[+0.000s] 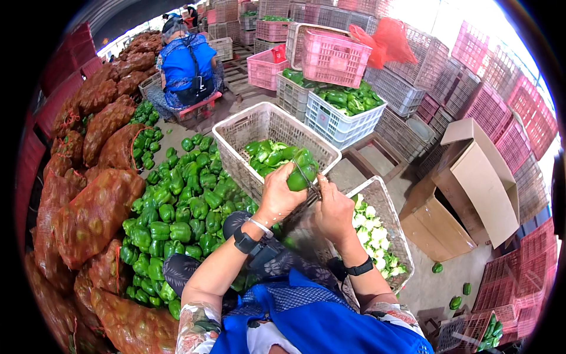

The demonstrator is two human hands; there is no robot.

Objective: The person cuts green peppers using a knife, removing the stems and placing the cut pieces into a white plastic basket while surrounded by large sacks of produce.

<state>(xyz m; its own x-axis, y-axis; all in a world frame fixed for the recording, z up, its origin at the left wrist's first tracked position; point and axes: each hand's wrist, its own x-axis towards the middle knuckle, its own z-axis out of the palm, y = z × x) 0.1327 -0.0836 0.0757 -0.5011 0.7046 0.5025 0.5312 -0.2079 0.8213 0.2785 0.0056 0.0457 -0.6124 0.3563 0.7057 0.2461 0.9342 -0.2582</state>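
Observation:
My left hand (pixel 279 194) holds a green bell pepper (pixel 299 178) above a plastic crate (pixel 223 140) with more green peppers in it. Closed around the handle of a knife (pixel 302 170), my right hand (pixel 334 210) is against the pepper's right side, and the thin blade lies across the pepper. Below my right hand stands a second crate (pixel 400 230) holding pale green pepper cores (pixel 371 232). A large heap of whole green peppers (pixel 181 212) lies on the floor to my left.
Red mesh sacks (pixel 99 212) are piled at the far left. A person in a blue vest (pixel 188 62) sits ahead. Blue-white crates (pixel 345 121) with peppers, a cardboard box (pixel 460 190) and stacked pink crates (pixel 515 274) stand to the right; a few peppers (pixel 455 302) lie on the floor.

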